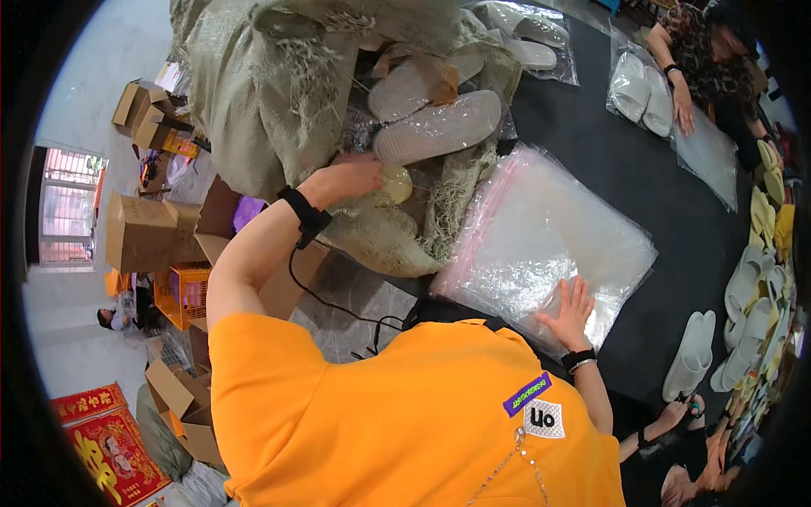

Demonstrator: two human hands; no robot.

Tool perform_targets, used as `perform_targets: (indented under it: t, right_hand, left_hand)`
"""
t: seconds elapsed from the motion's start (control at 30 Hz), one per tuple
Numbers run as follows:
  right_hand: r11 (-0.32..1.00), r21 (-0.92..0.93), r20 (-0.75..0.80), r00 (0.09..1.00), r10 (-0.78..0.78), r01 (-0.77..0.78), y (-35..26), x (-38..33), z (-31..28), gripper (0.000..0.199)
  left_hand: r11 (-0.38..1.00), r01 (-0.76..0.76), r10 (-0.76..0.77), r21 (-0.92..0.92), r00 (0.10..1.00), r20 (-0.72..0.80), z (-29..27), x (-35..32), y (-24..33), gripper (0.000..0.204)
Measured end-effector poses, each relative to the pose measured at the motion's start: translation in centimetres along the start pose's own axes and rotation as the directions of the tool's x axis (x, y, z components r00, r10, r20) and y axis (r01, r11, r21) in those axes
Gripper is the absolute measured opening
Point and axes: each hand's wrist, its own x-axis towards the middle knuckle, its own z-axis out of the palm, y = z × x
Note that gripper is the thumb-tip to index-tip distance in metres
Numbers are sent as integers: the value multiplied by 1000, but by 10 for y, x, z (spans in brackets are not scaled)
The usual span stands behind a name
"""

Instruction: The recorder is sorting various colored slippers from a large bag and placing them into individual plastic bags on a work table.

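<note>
My left hand (351, 179) reaches into the mouth of a frayed woven sack (266, 93); its fingers are blurred and partly hidden. Just beside them is a pale yellow rounded thing (395, 183), perhaps a slipper end. White slippers (439, 127) in clear plastic lie in the sack's opening, above that hand. My right hand (570, 317) lies flat with spread fingers on a stack of clear plastic bags (541, 228) with pinkish edges. That stack rests on a dark table (566, 127) to the right of the sack.
Bagged white slippers (528, 38) lie at the table's far edge. A co-worker's hand (683, 110) is by another bagged pair (642, 93). Pale slippers (691, 355) stand near a second co-worker's hands (667, 416). More slippers (748, 313) are piled right; cardboard boxes (139, 232) stand left.
</note>
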Motion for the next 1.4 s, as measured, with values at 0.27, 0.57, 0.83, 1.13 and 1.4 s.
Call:
perform_targets:
  t: [0.27, 0.57, 0.83, 1.13, 1.4]
  right_hand:
    - [1000, -18, -37, 999, -2, 2, 7, -4, 12, 96]
    - [1000, 18, -44, 999, -4, 5, 4, -2, 9, 95]
    - [999, 24, -12, 999, 36, -36, 1, -6, 2, 95]
    - [998, 50, -32, 998, 45, -44, 2, -5, 5, 91]
    - [998, 55, -133, 991, 13, -5, 11, -4, 18, 77]
  left_hand:
    - [614, 200, -230, -764, 971, 70, -20, 34, -26, 57]
    - [358, -499, -513, -789, 601, -613, 77, 145, -61, 56]
    - [428, -408, -324, -807, 764, -558, 29, 115, 26, 49]
    - [510, -356, -29, -783, 903, -429, -10, 54, 29, 42]
    - [655, -284, 143, -701, 957, -254, -74, 20, 164, 36]
